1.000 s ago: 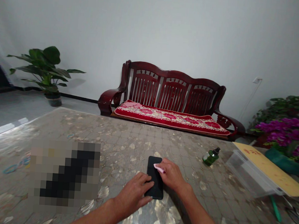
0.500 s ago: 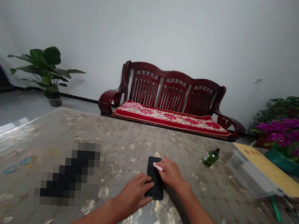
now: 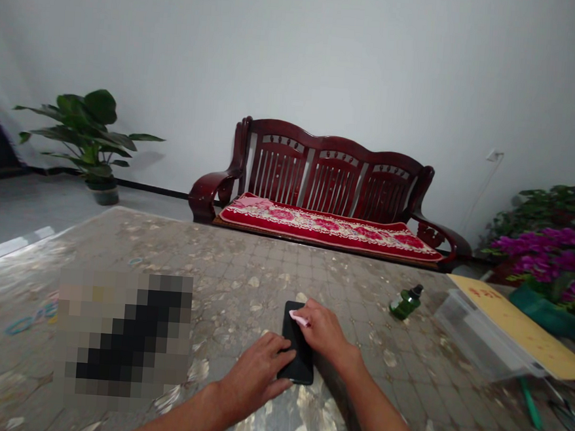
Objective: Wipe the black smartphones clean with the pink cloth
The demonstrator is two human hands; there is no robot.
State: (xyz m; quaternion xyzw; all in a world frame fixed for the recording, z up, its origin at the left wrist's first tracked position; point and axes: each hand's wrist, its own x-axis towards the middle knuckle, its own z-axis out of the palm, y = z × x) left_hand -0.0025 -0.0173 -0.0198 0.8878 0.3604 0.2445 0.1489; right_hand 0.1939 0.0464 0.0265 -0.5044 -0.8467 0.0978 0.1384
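Note:
A black phone (image 3: pixel 296 359) lies flat on the patterned table (image 3: pixel 223 283), just in front of me. My left hand (image 3: pixel 255 372) rests on the phone's near left side, fingers spread flat and pressing it down. My right hand (image 3: pixel 325 328) is closed on a small pink cloth (image 3: pixel 299 319) and holds it against the far end of the phone's screen. Both forearms reach in from the bottom edge.
A small green bottle (image 3: pixel 405 302) stands to the right of the phone. A clear plastic box with a yellow lid (image 3: pixel 500 332) sits at the table's right edge beside purple flowers (image 3: pixel 551 250). Blue rings (image 3: pixel 19 323) lie far left. A wooden bench (image 3: pixel 331 192) stands behind.
My right hand has slid the pink cloth a little to the left and farther up the phone's screen. My left hand and the phone have stayed put.

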